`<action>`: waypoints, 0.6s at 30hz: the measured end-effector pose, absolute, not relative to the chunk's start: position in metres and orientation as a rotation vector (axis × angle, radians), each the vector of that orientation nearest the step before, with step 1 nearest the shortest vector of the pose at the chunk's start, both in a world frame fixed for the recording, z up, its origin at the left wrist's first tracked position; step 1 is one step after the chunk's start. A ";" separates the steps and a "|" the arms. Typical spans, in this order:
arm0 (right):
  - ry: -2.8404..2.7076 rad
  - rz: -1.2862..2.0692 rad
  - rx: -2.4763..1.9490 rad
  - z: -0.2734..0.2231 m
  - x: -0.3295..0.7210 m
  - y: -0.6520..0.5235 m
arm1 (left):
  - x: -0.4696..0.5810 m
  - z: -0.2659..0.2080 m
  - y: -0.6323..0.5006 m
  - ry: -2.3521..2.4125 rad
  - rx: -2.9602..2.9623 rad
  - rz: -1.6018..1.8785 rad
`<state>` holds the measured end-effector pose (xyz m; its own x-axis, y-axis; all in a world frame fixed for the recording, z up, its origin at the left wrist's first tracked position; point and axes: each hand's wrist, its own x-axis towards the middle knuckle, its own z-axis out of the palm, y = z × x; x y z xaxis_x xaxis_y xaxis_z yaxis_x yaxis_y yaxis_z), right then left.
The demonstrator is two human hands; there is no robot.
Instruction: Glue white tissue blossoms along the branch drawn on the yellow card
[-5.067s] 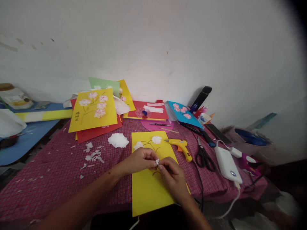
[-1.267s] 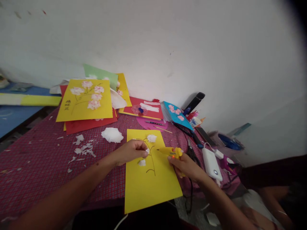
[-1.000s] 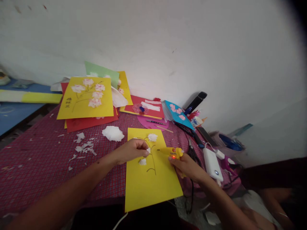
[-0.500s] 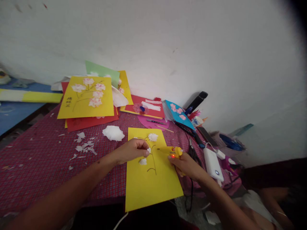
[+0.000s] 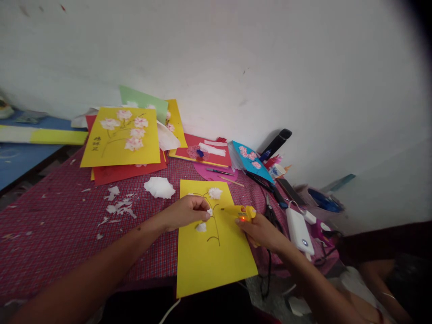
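A yellow sheet of paper [image 5: 216,270] lies in front of me with brown branches drawn on it. Near its top sits a white crumpled paper flower [image 5: 215,193]. My left hand [image 5: 189,212] is closed in a pinch on a small piece of white paper [image 5: 209,211], over the sheet's left side. Just below that hand another white paper piece [image 5: 201,227] rests on the sheet. My right hand [image 5: 261,231] grips a yellow glue gun [image 5: 241,212] with a lit red light. Its nozzle points left, above the drawn branches and apart from the left hand.
White paper scraps [image 5: 119,207] and a round white paper stack [image 5: 159,187] lie to the left. Finished flower pictures [image 5: 124,135] stand behind. At right are scissors [image 5: 270,211], a white power bank [image 5: 299,231] and cables. Another person's arm [image 5: 381,283] shows at lower right.
Both hands, the paper piece and the glue gun stay almost in place. At lower right, the other person's arm has shifted slightly.
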<state>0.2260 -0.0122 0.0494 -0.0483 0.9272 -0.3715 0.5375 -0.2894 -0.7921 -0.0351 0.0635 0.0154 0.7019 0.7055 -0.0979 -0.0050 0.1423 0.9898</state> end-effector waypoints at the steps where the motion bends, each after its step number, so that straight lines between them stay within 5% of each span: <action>1: -1.552 1.285 -1.822 0.050 0.226 -0.012 | -0.035 0.016 0.063 0.646 1.347 0.566; 18: -1.635 1.300 -1.927 0.052 0.229 -0.006 | -0.035 0.015 0.064 0.657 1.357 0.554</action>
<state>0.2290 -0.0057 0.0525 -0.0564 0.8979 -0.4366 0.6278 -0.3081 -0.7148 -0.0351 0.0644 0.0147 0.7036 0.7025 -0.1067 0.0127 0.1377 0.9904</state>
